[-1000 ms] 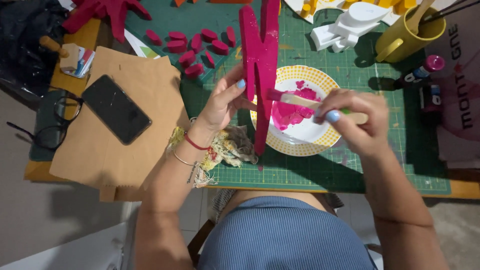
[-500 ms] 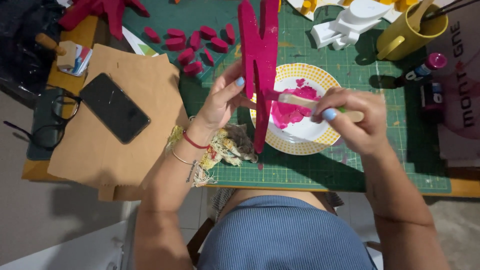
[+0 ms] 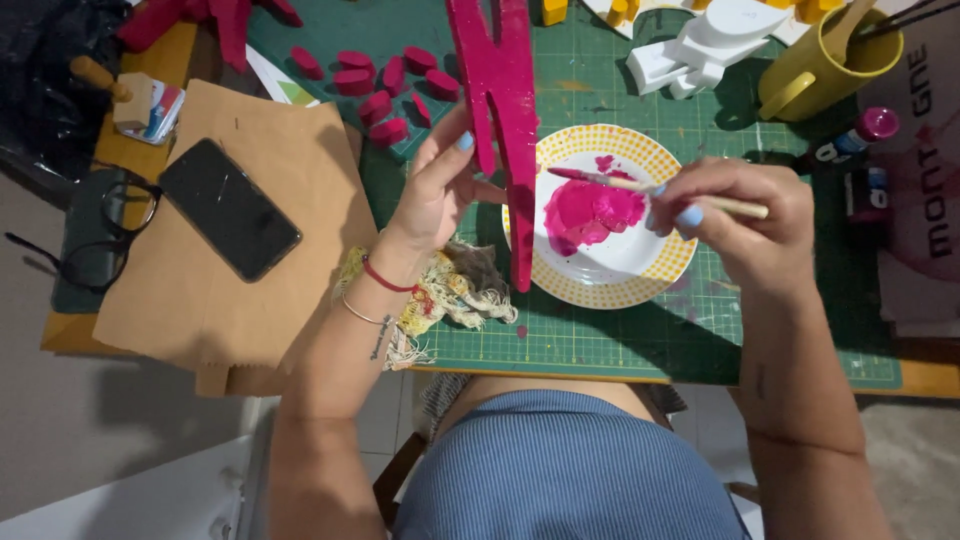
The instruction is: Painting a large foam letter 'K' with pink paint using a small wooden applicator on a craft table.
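Note:
My left hand [image 3: 440,190] grips a tall pink-painted wooden cutout [image 3: 505,110] and holds it upright on the green cutting mat [image 3: 640,330]. My right hand [image 3: 740,215] holds a thin paintbrush [image 3: 650,187] with a pale wooden handle. The brush tip, loaded with pink, points left toward the cutout's edge. Under the brush lies a white plate with a yellow dotted rim [image 3: 600,295], a pool of pink paint [image 3: 590,212] in its middle.
Several small pink painted pieces [image 3: 375,80] lie on the mat at the back. A black phone [image 3: 228,208] rests on brown paper [image 3: 250,300], eyeglasses [image 3: 90,250] to its left. A yellow mug with brushes [image 3: 820,65], white unpainted shapes [image 3: 700,45], paint bottles [image 3: 850,145] and a stained rag [image 3: 455,290] surround the plate.
My right hand lifted the brush off the paint pool and brought its tip left, close to the cutout's edge. The cutout stays upright in my left hand.

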